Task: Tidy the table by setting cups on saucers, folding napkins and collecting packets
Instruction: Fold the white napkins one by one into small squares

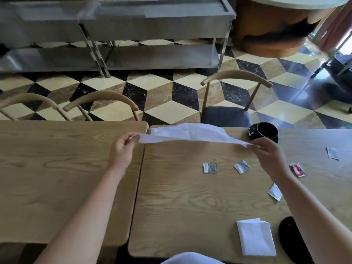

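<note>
- Both arms are out over the wooden table (181, 197), a white napkin (190, 135) stretched between them above the far edge.
- The left hand (122, 149) pinches one corner of the napkin between thumb and fingers.
- The right hand (268, 155) pinches the opposite corner, fingers curled around the cloth.
- Just beyond the right hand, a black cup (266, 130) sits on a black saucer (253, 133) near the far edge.
- Packets lie scattered: a green one (210, 167), another green one (242, 166), a red one (297, 169), a white one (275, 192), and a grey one (333, 153) farther right.
- A folded napkin (256, 237) lies at the near edge, a second black saucer (291, 239) just right of it, partly under the right arm.
</note>
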